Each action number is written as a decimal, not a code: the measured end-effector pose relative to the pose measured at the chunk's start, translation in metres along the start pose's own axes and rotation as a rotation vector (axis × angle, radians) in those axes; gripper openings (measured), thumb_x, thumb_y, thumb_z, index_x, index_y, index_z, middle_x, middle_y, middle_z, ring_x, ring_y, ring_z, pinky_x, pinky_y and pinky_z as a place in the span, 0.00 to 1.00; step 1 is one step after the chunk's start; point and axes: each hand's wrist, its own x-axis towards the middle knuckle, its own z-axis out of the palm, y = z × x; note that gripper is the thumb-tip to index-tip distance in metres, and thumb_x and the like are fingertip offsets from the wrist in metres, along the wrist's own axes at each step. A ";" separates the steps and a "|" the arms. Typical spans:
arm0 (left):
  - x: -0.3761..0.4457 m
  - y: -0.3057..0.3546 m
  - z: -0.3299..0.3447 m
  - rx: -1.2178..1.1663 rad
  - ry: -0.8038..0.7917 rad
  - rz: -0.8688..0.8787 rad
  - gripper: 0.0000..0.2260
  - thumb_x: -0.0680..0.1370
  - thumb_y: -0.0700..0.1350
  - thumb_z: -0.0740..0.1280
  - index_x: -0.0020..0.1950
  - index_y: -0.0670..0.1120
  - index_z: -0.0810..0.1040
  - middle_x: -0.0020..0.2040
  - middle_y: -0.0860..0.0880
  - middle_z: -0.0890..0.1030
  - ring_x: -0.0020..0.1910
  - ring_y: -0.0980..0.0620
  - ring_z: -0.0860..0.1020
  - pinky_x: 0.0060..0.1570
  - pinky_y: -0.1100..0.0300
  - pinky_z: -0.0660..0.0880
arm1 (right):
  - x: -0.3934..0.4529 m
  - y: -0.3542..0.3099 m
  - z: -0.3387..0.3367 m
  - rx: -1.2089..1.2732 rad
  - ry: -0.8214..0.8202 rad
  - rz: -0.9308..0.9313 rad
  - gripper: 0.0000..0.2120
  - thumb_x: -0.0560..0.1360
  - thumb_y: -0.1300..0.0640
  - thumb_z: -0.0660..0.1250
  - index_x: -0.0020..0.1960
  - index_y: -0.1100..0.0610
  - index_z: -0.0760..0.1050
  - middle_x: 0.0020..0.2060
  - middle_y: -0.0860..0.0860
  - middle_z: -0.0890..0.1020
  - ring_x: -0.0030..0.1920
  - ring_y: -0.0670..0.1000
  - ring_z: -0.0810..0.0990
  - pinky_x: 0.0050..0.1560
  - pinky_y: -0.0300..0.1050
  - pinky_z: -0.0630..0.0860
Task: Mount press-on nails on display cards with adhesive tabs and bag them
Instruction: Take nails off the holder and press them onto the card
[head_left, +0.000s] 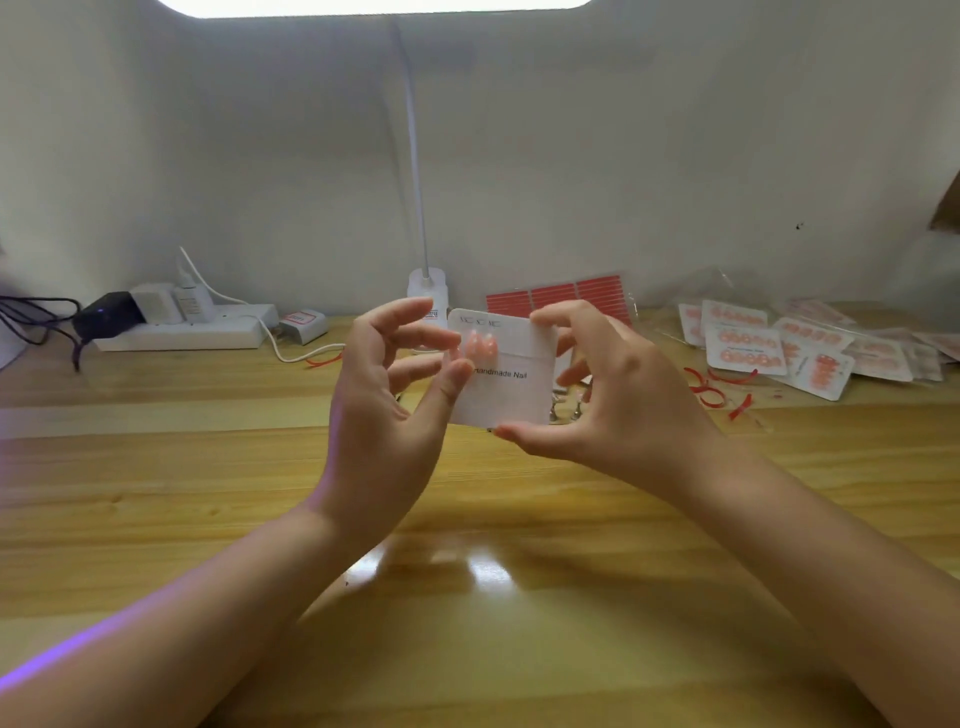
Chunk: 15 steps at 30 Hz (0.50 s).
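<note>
A white display card (511, 397) printed "Handmade Nail" is held upright above the wooden desk (208, 467). My right hand (597, 395) pinches the card between thumb at its bottom edge and fingers at its top right. Two pink press-on nails (480, 345) sit at the card's upper left. My left hand (384, 395) is at the card's left edge, its thumb tip touching the card just below the nails, its fingers curled near them. Red adhesive tab sheets (556, 299) lean against the wall behind the card.
Finished cards with nails in clear bags (779, 343) lie piled at the right. Red peeled strips (711, 389) lie next to them and another (324, 358) at the left. A desk lamp base (427, 293) stands behind my hands. A power strip (182, 327) with plugs sits far left.
</note>
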 end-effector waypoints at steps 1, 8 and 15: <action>0.000 0.001 0.000 -0.028 -0.005 -0.011 0.19 0.75 0.42 0.70 0.62 0.53 0.68 0.50 0.52 0.78 0.53 0.52 0.80 0.53 0.65 0.75 | 0.000 -0.002 -0.001 0.024 0.005 -0.015 0.40 0.60 0.39 0.78 0.66 0.51 0.67 0.48 0.42 0.73 0.42 0.44 0.76 0.36 0.31 0.74; -0.001 -0.003 -0.001 -0.121 0.043 -0.033 0.19 0.74 0.39 0.70 0.62 0.49 0.69 0.48 0.58 0.81 0.52 0.58 0.80 0.54 0.67 0.74 | 0.002 -0.016 -0.001 0.693 -0.115 0.313 0.55 0.58 0.44 0.78 0.77 0.50 0.53 0.55 0.45 0.80 0.52 0.45 0.82 0.50 0.45 0.82; -0.004 -0.001 0.002 -0.039 0.017 0.001 0.19 0.75 0.40 0.70 0.62 0.51 0.68 0.50 0.54 0.79 0.52 0.54 0.80 0.55 0.64 0.74 | 0.003 -0.024 0.001 1.072 -0.136 0.419 0.13 0.78 0.68 0.63 0.57 0.53 0.75 0.50 0.57 0.85 0.50 0.53 0.84 0.50 0.48 0.82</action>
